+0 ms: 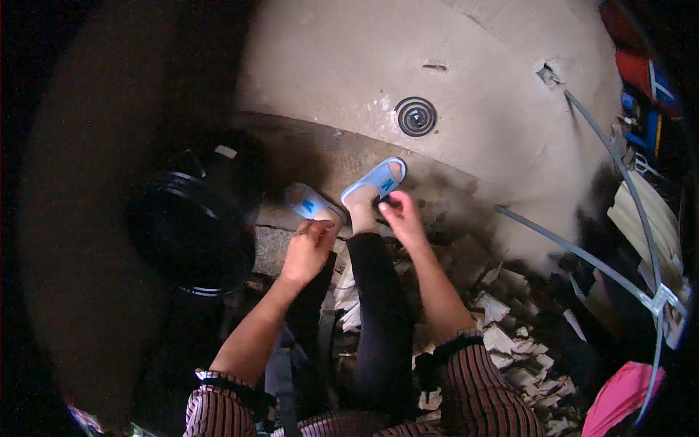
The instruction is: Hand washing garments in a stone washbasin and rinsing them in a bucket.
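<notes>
So the right hand (403,216) pinches the strap of the right blue slipper (373,180) (toes pointing far-right); left hand (308,247), fingers curled, rests near the left slipper (313,205).

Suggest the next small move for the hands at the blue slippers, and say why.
Probably the right hand should tug the right slipper further onto the foot: its fingers already sit at the strap there. The left hand rests by the left slipper, whose grip I cannot make out.

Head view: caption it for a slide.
Both hands, left hand and right hand, reach to feet in blue slippers near a floor drain.
</notes>
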The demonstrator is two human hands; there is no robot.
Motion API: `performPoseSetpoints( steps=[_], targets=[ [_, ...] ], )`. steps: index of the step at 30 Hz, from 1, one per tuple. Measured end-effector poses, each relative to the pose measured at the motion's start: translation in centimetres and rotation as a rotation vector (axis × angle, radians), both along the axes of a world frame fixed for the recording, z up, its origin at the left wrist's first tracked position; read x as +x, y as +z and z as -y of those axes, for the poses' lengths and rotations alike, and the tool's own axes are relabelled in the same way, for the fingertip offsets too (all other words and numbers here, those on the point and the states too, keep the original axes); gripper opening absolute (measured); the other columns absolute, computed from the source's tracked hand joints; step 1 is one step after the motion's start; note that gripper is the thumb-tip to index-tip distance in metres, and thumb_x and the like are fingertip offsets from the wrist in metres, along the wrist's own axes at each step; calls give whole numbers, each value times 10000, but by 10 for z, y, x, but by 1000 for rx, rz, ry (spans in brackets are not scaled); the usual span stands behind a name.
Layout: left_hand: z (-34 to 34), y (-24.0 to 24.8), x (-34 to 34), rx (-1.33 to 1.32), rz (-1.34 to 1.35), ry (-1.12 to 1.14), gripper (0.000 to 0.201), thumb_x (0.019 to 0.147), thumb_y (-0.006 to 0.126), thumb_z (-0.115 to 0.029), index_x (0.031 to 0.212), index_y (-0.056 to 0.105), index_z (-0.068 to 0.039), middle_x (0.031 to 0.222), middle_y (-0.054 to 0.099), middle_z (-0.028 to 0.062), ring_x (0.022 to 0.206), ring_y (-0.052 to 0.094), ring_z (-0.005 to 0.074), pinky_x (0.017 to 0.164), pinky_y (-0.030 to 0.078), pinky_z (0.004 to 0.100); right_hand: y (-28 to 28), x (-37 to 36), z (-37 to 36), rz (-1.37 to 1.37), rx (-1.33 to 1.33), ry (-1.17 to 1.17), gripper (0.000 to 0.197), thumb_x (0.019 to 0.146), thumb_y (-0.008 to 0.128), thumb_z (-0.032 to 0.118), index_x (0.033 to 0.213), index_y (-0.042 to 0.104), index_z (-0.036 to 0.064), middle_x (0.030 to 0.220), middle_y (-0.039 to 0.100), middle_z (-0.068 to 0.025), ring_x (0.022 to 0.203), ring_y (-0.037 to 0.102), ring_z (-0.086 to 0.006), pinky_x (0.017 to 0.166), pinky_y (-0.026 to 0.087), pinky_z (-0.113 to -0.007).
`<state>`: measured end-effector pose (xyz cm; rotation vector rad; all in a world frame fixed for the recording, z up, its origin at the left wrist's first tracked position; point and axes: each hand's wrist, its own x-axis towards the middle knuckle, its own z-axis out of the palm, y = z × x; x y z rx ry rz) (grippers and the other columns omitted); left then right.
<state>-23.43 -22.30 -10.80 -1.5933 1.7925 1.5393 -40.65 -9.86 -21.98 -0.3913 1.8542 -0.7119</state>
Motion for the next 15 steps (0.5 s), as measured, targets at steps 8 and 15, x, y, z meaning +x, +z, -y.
performPoseSetpoints(
  steps=[8,15],
  targets=[
    [16,89,54,-37,-24,168,196,795,537,-93,977,586,-38,924,563,155,877,557,266,776,437,314,101,86,51,101,-222,110,304,735,663,159,952,483,44,797,513,-55,617,478,-116,559,431,-248],
    [22,90,95,-241,-103,601,169,805,529,-87,953,583,-26,894,543,105,766,547,202,717,437,287,151,130,95,244,-258,269,283,768,636,190,966,498,45,781,537,-42,685,524,-109,625,449,-256]
  ],
)
